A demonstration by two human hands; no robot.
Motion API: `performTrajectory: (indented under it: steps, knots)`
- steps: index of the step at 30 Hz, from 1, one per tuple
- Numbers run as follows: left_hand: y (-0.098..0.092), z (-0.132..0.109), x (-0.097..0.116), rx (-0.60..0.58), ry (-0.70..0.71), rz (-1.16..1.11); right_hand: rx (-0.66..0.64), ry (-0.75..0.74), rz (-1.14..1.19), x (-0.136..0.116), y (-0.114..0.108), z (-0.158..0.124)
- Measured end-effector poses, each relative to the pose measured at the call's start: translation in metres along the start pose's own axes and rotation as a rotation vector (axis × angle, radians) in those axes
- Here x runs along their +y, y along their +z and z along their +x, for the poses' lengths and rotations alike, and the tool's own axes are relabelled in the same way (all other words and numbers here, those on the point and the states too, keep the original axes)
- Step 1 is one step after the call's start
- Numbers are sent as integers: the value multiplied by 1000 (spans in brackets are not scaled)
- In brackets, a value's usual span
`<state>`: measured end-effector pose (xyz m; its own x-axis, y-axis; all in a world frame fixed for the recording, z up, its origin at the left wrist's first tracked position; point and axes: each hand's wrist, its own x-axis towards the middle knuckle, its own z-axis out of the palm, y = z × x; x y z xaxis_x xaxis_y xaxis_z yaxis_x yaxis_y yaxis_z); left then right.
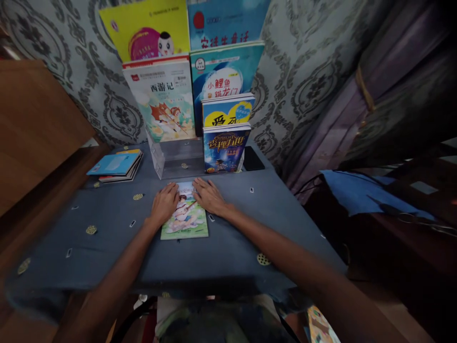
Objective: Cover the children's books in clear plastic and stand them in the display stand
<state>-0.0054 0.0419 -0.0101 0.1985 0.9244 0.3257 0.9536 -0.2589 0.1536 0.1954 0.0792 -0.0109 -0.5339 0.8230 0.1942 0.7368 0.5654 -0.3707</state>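
A green-covered children's book (185,216) with a drawn figure on its cover lies flat and closed on the cloth-covered table. Over its upper left edge rests my left hand (166,200), fingers stretched forward. My right hand (208,195) lies on the upper right part of the book, its fingers extended too. Both palms face down, and they partly cover the title. Just beyond my fingertips stands a clear stepped book rack (178,159). On its right front step a dark blue book (225,150) stands upright.
Several more books stand on the rack, including a white-covered book (164,100) and a teal book (224,71). To the left lies a small book stack (116,164). A black phone-like slab (253,158) lies right of the rack. Patterned curtain (296,71) hangs behind.
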Motion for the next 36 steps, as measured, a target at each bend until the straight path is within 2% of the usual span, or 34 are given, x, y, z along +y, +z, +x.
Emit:
performTrajectory:
  steps: [9, 22, 30, 36]
  knots:
    - [1, -1, 3, 20, -24, -22, -44, -21, -67, -7, 3, -16]
    - [1, -4, 5, 41, -62, -44, -81, -101, -91, -41, 8, -70]
    - [-2, -12, 9, 106, -201, -58, -131, -20, -98, -53, -5, -73]
    - [1, -14, 7, 182, -220, -247, -108, -6, -93, -52, -4, -75]
